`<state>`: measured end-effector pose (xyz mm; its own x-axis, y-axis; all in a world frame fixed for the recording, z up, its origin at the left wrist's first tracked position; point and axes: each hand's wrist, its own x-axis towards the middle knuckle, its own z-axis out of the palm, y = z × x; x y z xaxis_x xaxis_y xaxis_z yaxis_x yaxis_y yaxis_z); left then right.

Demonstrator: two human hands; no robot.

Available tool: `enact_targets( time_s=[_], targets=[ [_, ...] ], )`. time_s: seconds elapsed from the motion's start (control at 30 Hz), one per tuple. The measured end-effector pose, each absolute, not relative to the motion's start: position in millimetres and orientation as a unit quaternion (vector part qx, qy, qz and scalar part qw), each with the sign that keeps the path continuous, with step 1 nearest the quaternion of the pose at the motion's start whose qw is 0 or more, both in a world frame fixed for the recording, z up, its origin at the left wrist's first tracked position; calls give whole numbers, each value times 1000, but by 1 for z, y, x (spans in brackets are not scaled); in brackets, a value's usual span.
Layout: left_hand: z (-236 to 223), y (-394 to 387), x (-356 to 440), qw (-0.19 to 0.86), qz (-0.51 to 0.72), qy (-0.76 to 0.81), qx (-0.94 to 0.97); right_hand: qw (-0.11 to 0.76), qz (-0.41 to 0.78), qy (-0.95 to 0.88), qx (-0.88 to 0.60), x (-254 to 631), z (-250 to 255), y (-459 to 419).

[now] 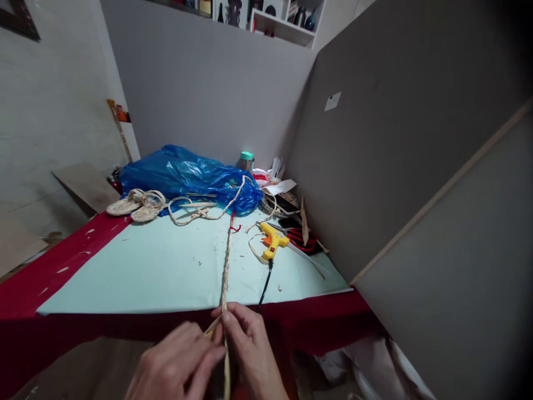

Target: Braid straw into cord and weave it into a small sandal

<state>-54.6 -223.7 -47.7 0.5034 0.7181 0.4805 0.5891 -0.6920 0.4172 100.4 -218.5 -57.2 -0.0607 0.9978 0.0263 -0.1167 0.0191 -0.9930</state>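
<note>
Right hand (246, 341) pinches the braid (226, 272) at its working end, near the table (137, 266) edge, apparently steadying it. Left hand (177, 361) grips a loose strand (211, 328) out sideways, likely for tension. Red tie (235, 228) at far end, perhaps anchoring the braid.

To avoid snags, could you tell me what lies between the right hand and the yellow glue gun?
In the head view, a black cord runs over the pale sheet from the glue gun toward the right hand.
</note>
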Motion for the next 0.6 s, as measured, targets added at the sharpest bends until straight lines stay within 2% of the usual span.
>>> enact_targets(
  time_s=[0.1, 0.23, 0.3, 0.43, 0.6],
  targets=[
    [-32, -214, -51, 220, 389, 459, 768, 519, 542, -501, -431, 103, -55, -221],
    [-23, -202, -36, 469, 331, 468, 672, 503, 502, -526, -467, 109, -57, -227],
    [-25, -199, -31, 556, 311, 453, 624, 485, 467, -533, -512, 113, -58, -230],
    [-32, -196, -28, 640, 306, 448, 544, 420, 429, -600, -529, 117, -50, -234],
    [-40, -192, -33, 683, 293, 444, 501, 353, 323, -693, -539, 113, -30, -230]
  ],
)
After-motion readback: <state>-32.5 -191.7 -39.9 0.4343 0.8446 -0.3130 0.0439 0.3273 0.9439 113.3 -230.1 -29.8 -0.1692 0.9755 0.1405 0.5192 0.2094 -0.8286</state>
